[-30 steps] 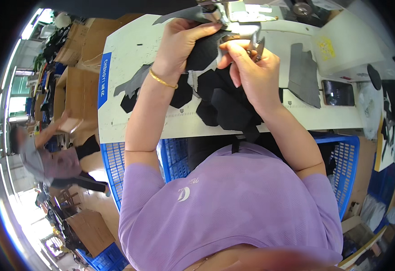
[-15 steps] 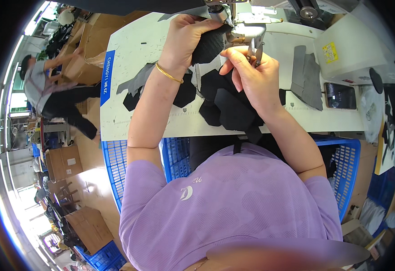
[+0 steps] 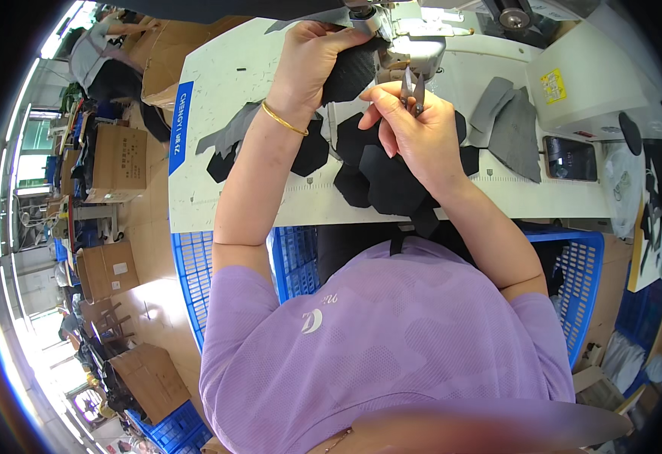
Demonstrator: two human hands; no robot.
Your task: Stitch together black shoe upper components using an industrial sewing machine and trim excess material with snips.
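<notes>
Left hand (image 3: 312, 57) holds black piece (image 3: 350, 72); right hand (image 3: 414, 132) pinches snips (image 3: 413, 89)

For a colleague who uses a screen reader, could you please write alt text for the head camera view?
A person in a purple shirt works at a white sewing table: the left hand presses a black fabric piece by the sewing machine, while the right hand holds small metal snips. More black pieces and grey pieces lie around; blue crates stand below.
</notes>
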